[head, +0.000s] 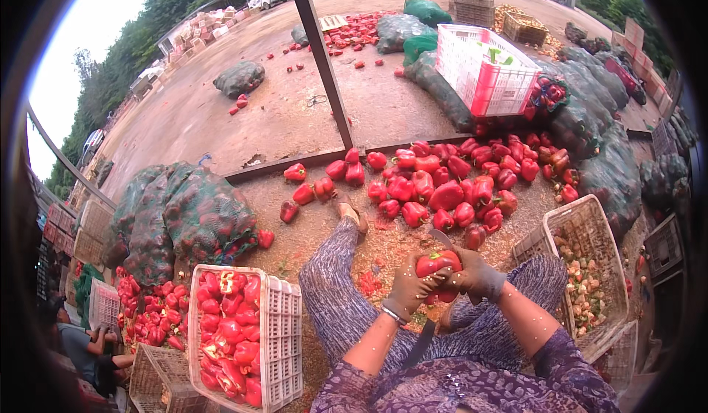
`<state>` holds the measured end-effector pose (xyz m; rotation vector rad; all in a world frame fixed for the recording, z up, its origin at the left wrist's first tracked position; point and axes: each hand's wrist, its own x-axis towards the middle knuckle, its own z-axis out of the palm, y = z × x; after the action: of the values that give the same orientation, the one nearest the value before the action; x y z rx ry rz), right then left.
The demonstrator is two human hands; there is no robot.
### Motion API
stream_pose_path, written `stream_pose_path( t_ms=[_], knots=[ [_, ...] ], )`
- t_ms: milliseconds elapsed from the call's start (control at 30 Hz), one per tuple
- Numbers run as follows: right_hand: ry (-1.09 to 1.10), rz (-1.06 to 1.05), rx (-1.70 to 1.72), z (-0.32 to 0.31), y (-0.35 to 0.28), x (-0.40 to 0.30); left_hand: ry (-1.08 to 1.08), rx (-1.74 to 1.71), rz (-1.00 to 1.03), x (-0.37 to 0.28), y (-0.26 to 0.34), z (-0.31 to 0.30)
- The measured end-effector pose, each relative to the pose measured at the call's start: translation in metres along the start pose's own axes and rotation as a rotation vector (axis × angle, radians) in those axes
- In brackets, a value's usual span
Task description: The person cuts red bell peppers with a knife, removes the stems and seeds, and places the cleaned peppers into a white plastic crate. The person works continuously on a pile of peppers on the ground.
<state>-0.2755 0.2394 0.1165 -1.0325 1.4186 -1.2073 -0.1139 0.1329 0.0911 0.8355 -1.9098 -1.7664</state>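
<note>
My left hand (410, 288), in a soiled work glove, grips a red bell pepper (438, 263) in front of my lap. My gloved right hand (479, 276) presses on the pepper's other side and holds a knife, its handle hidden in the fingers. The short knife blade (441, 238) points up and away, above the pepper. More red shows beneath my fingers, but I cannot tell whether it is the same pepper. A heap of whole red peppers (446, 196) lies on the ground beyond my hands.
At left stands a plastic crate (283, 344) of cut red peppers, near full mesh sacks (207, 214). A crate (615, 302) with pepper cores is at my right. A metal post (323, 62) rises from a floor rail. A seated person (83, 346) is at far left.
</note>
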Motion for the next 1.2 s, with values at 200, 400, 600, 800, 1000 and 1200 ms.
stream_pose_path(
  t_ms=[200,400,600,800,1000,1200],
  knots=[
    [-0.183,0.141,0.064,-0.032,-0.029,0.006,-0.128,-0.439,-0.07,0.009,-0.005,0.001],
    [-0.05,0.101,0.729,-0.012,0.004,0.006,-0.097,-0.981,-0.197,0.01,-0.015,0.0],
    [0.379,-0.025,-0.033,-0.028,-0.007,0.013,0.004,-0.848,-0.115,0.01,-0.041,-0.011],
    [0.361,-0.155,-0.443,-0.004,-0.058,0.002,0.115,-0.044,0.271,0.009,-0.003,-0.001],
    [0.044,0.084,-0.218,0.015,-0.047,0.014,0.062,0.42,0.541,-0.003,0.002,-0.011],
    [-0.015,-0.12,-0.124,0.021,-0.052,0.01,-0.055,-0.458,0.144,-0.009,-0.027,-0.002]
  ],
)
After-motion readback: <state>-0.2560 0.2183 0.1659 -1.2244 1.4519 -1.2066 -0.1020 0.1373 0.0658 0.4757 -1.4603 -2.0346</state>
